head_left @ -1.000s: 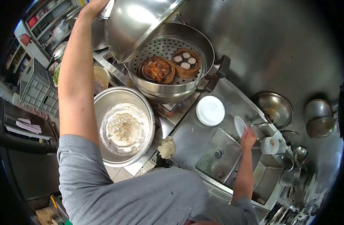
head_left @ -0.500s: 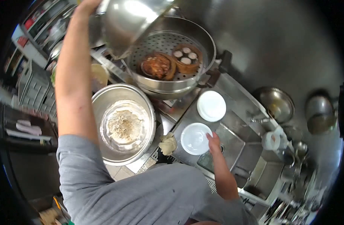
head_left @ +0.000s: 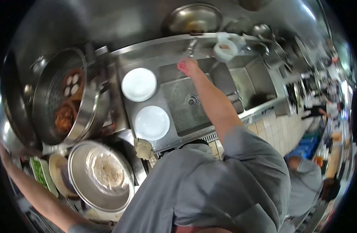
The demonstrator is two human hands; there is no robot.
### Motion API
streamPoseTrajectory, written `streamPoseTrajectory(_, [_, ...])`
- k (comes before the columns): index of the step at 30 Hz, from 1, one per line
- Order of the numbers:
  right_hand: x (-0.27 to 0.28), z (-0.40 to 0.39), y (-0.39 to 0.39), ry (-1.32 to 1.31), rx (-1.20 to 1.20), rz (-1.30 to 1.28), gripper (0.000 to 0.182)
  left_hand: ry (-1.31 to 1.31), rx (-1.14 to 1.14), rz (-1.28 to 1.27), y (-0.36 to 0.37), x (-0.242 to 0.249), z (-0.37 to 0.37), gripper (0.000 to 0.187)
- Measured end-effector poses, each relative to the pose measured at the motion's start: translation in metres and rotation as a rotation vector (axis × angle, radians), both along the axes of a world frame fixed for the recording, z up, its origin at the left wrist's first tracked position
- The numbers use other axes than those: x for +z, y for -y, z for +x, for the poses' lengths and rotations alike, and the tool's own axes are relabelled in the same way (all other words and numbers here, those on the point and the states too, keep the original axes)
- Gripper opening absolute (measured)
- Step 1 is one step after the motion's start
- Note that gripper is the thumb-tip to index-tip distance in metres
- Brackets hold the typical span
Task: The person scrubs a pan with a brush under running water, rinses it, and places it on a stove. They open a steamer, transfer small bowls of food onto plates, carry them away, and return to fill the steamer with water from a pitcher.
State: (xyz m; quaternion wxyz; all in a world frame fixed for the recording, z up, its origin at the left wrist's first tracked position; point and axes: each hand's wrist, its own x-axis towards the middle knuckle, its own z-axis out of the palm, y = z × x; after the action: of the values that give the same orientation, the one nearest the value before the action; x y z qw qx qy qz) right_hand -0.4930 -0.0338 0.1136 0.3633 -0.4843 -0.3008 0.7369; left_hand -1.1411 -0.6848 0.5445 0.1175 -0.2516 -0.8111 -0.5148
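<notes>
A large metal lid (head_left: 16, 120) is tilted up at the far left. My left forearm (head_left: 34, 190) reaches to its lower edge, and the fingers are hidden there. Beside the lid, a perforated steamer pot (head_left: 48, 93) holds a round basket with white pieces (head_left: 72, 85) and a basket of browned food (head_left: 64, 117). My right hand (head_left: 188, 66) is over the sink (head_left: 178, 112), just below the faucet (head_left: 192, 44), with its fingers curled together and nothing visible in them. Two white bowls (head_left: 139, 84) (head_left: 152, 123) stand on the metal drainboard left of the sink.
Below the steamer is a big metal bowl (head_left: 102, 204) with pale crumbly contents. A crumpled cloth (head_left: 143, 148) lies near the bowls, and a green-filled tray (head_left: 39, 173) is at lower left. A white container (head_left: 226, 50) stands behind the sink. Another person (head_left: 304, 184) is at the right.
The view has swung to the right. My right hand has let go of the nearer white bowl and moved over the sink to the faucet. The lid remains raised beside the steamer.
</notes>
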Motion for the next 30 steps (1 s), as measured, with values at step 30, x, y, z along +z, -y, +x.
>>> streamPoseTrajectory(30, [-0.061,0.272,0.085,0.658,0.249,0.213,0.026,-0.387,-0.031,-0.830,-0.213,-0.052,0.150,0.061])
